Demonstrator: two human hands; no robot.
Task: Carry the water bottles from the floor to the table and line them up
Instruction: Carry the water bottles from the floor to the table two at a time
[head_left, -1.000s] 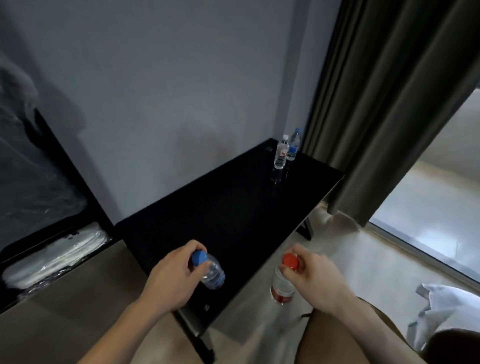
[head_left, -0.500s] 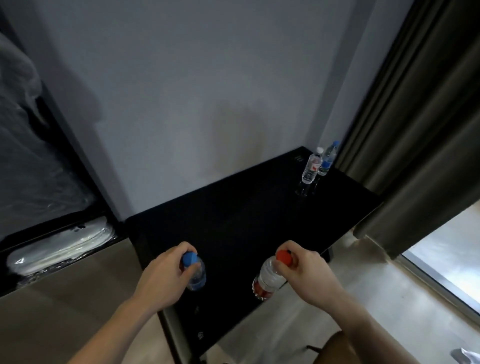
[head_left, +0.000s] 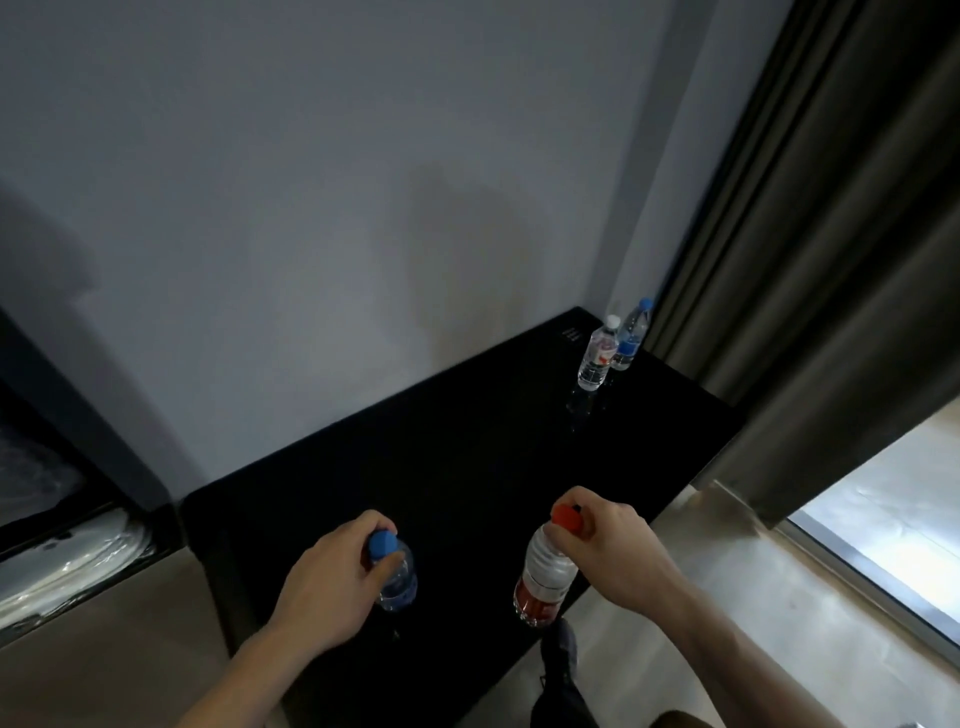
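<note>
My left hand (head_left: 327, 582) grips a clear blue-capped bottle (head_left: 396, 582) by its neck, over the near part of the black table (head_left: 467, 467). My right hand (head_left: 613, 551) holds a red-capped bottle with a red label (head_left: 545, 577) by its cap, above the table's near right edge. Whether either bottle touches the tabletop I cannot tell. Two more bottles stand upright side by side at the table's far corner: a white-capped one (head_left: 597, 353) and a blue-capped one (head_left: 631, 335).
A grey wall runs behind the table. A dark curtain (head_left: 831, 260) hangs at the right, with a bright window strip (head_left: 883, 519) and pale floor below it. A black unit holding plastic-wrapped stuff (head_left: 57, 561) stands at the left. My foot (head_left: 561, 649) shows by the table's edge.
I have stepped closer to the table and turned right. Both hands moved forward with their bottles; the red-capped bottle passed from over the floor to above the table's near right edge.
</note>
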